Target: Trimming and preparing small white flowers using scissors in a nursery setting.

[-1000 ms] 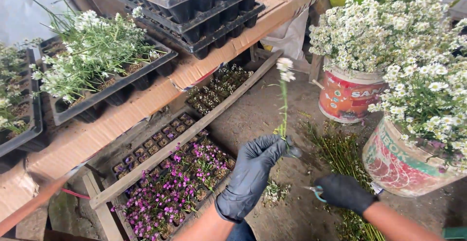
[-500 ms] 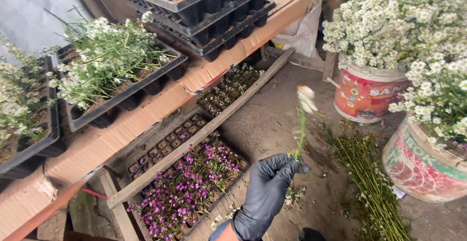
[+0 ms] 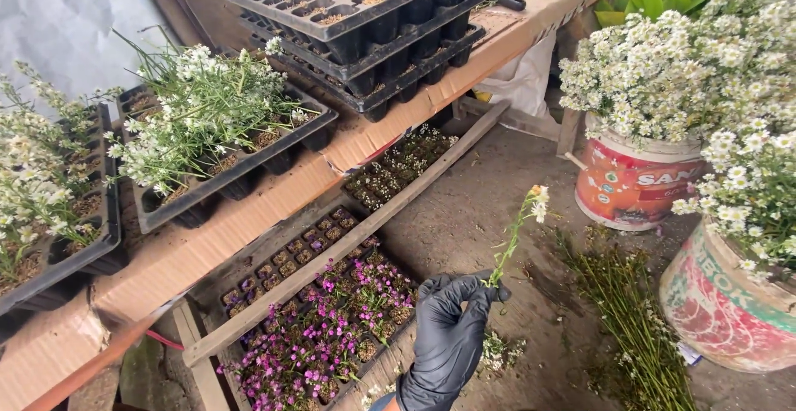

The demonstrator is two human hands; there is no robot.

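Flower stem (image 3: 512, 241), thin and green with a few small white blooms at its tip, is standing nearly upright in the left hand (image 3: 452, 336), whose black-gloved fingertips are pinching its lower end. A second ago the right hand was beside that stem with small scissors; now it is lying outside the view, so its grip cannot be told, and the stem is looking shorter and is tilting to the right of where it was. That is suggesting a cut has been made and the stem is being carried onward.

Left of the stem, the long cardboard-covered bench (image 3: 249, 212) is bearing black seedling trays: a stack of mostly bare trays (image 3: 365, 13) at the far end, and nearer trays (image 3: 224, 141) filled with white-flowered cuttings. Right of the stem, two painted buckets, one red (image 3: 634, 183) and one pale (image 3: 725, 299), are brimming with bunches of white daisy-like flowers. Below the bench and left of the stem, a low tray (image 3: 323, 328) is holding magenta blooms. Just right of the stem, a heap of stripped green stalks (image 3: 634, 320) is lying on the ground.
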